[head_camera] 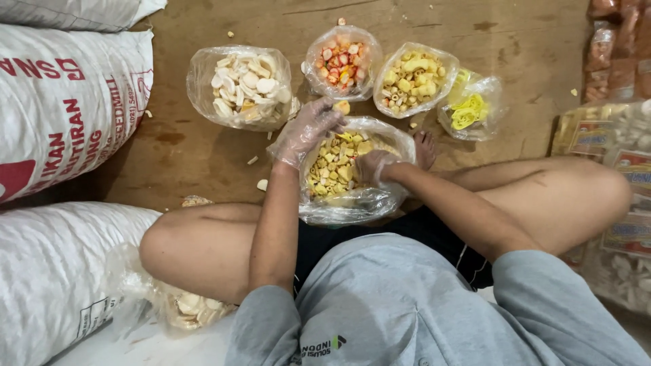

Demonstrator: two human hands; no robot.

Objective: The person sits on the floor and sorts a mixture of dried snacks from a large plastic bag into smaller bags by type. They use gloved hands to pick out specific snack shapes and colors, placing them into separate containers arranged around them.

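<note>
A person sits cross-legged on a brown floor (203, 146), both hands in thin clear plastic gloves. The left hand (310, 129) is at the far left rim of the near bag (352, 203), fingers curled down and pinched; a yellow piece (343, 106) shows just past the fingertips, but whether the hand has hold of it cannot be told. The right hand (375, 166) is down inside the same bag, fingers bent among the yellow chips (332, 166); how far it is closed cannot be told.

The near bag is clear plastic, open at the top, and rests between the person's knees, just in front of a bare foot (425, 148).

4 more open clear bags stand in a row on the far side of it. From left to right: a bag of white crackers (241, 85), a bag of red and white pieces (341, 61), a bag of pale yellow tubes (412, 81), and a small bag of bright yellow curls (472, 108). The left hand is just near the gap between the 1st and 2nd.

2 large white sacks (61, 102) lie at the left. Stacked packets (624, 156) sit at the right. Crumbs are scattered on the floor.
</note>
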